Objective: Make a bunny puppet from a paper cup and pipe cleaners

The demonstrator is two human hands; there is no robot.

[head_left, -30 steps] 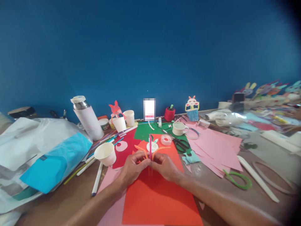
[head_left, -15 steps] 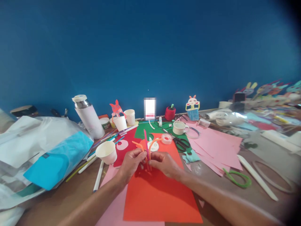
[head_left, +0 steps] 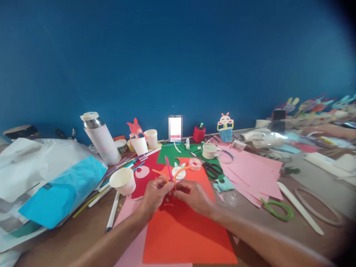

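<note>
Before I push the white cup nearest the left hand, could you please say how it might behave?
The white cup is probably light, as its walls look thin. It may tip easily, its base being narrower than its mouth.

2 orange stem tips (head_left: 158,172), 1 pink tip (head_left: 168,165); 3 white cups (head_left: 122,181) left; 1 flask (head_left: 102,142), 1 mug (head_left: 209,151), 1 scissors (head_left: 213,170).

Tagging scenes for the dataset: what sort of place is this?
Likely a craft worktable, home or workshop, can't tell which. Signs: the orange-red paper sheet among other coloured sheets, black scissors, and a paper animal figure.
</note>
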